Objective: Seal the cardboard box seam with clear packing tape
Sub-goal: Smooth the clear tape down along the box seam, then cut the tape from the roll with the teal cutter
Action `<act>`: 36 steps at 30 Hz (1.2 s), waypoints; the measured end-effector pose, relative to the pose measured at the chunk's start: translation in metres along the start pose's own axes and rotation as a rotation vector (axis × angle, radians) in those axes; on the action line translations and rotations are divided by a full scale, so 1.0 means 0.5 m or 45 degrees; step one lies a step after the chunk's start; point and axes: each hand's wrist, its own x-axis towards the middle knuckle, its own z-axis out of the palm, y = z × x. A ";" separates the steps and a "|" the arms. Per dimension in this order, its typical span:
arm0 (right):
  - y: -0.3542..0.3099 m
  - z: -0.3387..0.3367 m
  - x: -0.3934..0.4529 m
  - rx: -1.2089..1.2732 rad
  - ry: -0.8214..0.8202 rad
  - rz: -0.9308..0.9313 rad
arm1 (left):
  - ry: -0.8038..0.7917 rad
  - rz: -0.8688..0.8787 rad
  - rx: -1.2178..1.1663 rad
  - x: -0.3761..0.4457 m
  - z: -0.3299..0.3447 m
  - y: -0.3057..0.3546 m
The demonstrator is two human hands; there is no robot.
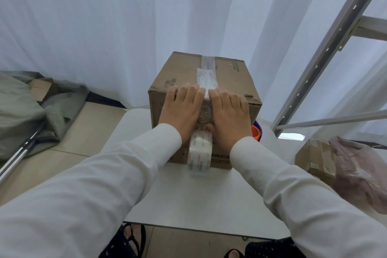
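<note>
A brown cardboard box (180,69) stands on a small white table (199,197). A strip of clear packing tape (206,75) runs along its top seam and down over the near edge. My left hand (182,109) and my right hand (229,113) lie flat on the box's near face, one on each side of the strip, fingers curled over the top edge. The roll of clear tape (200,152) hangs against the near face below my hands, still joined to the strip. My thumbs sit just above the roll.
An orange-and-blue object (257,132) peeks out at the box's right. A second cardboard box (314,159) with a pink plastic bag (360,172) sits at right. A metal shelf frame (326,52) rises at right. Grey-green fabric (23,111) and a pole lie on the floor at left.
</note>
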 end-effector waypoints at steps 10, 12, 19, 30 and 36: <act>0.001 0.005 0.002 0.013 0.006 0.019 | 0.046 -0.048 -0.053 -0.003 0.004 -0.006; 0.000 0.004 0.003 0.024 -0.013 0.017 | 0.023 -0.013 -0.087 0.000 -0.007 -0.005; 0.086 -0.060 -0.003 0.680 0.249 0.150 | 0.142 0.013 -0.696 0.002 -0.060 -0.062; 0.262 0.063 -0.153 0.062 -1.200 0.902 | -0.906 -0.343 -0.732 -0.039 -0.040 -0.022; 0.253 0.137 -0.204 -0.014 -1.237 0.775 | -1.275 -0.841 -1.555 -0.033 -0.019 -0.021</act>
